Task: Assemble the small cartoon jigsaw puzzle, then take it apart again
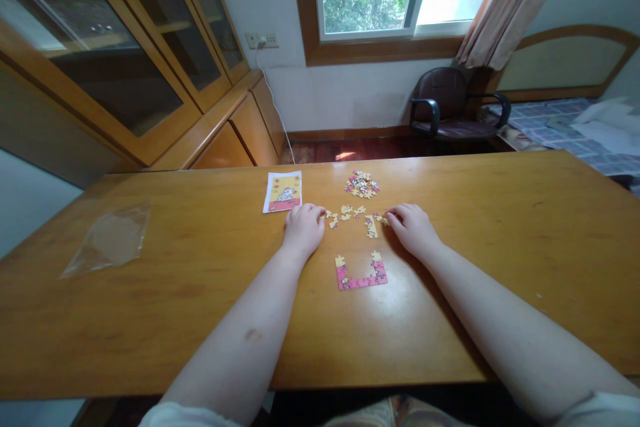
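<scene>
My left hand [303, 227] rests on the wooden table [200, 293], fingers curled, with its fingertips pinching a small yellow puzzle piece [325, 214]. My right hand [413, 227] lies opposite, fingers curled, its tips touching a yellow piece [383, 219]. Between the hands lie several loose yellow pieces [350, 213] and a short joined strip [371, 227]. Nearer to me sits a part-built pink and yellow puzzle frame [360, 277], shaped like a U. A heap of unsorted pieces [362, 184] lies farther back.
A reference picture card [283, 191] lies left of the pieces. A clear plastic bag [110, 237] sits at the table's left. Beyond the table stand a dark office chair [450, 107], a wooden cabinet with glass doors [150, 60] and a bed [575, 127].
</scene>
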A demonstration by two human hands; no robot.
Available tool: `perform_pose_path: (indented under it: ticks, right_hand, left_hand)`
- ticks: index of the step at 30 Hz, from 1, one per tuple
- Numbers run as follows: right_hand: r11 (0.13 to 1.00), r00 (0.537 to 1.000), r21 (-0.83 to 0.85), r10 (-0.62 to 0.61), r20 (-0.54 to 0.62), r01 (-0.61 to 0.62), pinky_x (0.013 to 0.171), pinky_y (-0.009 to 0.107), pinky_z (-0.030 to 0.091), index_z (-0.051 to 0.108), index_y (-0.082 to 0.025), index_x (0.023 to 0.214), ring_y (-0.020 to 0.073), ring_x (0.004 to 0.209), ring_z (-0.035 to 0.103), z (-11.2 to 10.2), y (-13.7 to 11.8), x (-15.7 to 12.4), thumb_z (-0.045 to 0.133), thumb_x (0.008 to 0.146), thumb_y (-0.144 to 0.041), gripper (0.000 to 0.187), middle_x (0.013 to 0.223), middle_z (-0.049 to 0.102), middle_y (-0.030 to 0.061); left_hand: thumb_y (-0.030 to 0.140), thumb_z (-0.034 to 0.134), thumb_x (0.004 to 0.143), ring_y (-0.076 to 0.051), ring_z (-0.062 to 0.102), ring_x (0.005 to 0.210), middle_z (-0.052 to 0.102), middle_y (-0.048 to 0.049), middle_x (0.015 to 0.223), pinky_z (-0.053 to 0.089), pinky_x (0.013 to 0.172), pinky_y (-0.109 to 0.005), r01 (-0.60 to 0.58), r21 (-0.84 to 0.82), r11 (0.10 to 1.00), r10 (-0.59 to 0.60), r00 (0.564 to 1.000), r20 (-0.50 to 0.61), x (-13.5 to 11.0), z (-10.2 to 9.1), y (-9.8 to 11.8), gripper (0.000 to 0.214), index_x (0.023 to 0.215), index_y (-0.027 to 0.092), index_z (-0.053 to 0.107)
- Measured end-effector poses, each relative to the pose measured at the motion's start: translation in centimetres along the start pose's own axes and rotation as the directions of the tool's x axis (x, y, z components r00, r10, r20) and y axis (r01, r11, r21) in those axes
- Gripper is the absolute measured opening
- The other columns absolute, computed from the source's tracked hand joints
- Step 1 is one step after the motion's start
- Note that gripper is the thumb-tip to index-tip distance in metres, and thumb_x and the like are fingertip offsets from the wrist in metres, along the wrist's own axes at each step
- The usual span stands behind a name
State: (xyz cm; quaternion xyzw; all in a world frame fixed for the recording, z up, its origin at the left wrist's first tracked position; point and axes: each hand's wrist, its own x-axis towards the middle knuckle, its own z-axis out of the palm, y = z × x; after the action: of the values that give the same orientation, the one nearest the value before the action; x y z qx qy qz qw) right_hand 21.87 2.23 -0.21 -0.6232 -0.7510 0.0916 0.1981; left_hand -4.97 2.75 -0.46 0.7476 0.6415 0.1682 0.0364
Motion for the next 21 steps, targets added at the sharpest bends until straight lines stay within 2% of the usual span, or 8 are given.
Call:
perform_pose_path:
  ticks: [9,15,21]
  right_hand:
    - [1.000,1.000,0.002,0.000,0.006,0.000,0.080,0.029,0.038,0.067,-0.018,0.084,0.0199,0.087,0.058,-0.1,-0.2,-0.1,0.047,0.090,-0.030,0.024,0.091,0.070,0.0072]
    - [1.000,1.000,0.011,0.000,-0.005,0.000,0.080,0.029,0.038,0.067,-0.018,0.084,0.0199,0.087,0.058,0.0,-0.1,-0.1,0.047,0.090,-0.031,0.025,0.090,0.070,0.0069]
    - [1.000,1.000,0.005,-0.002,-0.008,0.002,0.080,0.030,0.038,0.067,-0.018,0.084,0.0202,0.087,0.058,0.0,0.0,-0.1,0.047,0.090,-0.031,0.025,0.090,0.069,0.0067]
  left_hand:
    - [0.022,0.051,0.082,-0.026,0.059,0.094,0.069,-0.0049,0.101,0.045,0.084,-0.039,0.052,0.036,0.998,-0.052,0.999,-0.012,0.1,0.1,-0.4,0.025,0.103,0.024,0.067]
    - [0.020,0.051,0.083,-0.024,0.058,0.095,0.069,-0.0041,0.098,0.044,0.086,-0.037,-0.027,-0.033,0.999,0.027,1.000,0.000,0.0,-0.4,0.2,0.023,0.097,0.024,0.068]
    - [0.025,0.053,0.083,-0.023,0.057,0.094,0.068,-0.0038,0.094,0.044,0.087,-0.037,-0.076,-0.093,0.993,0.080,0.996,0.036,-0.2,-1.0,0.8,0.017,0.088,0.024,0.069]
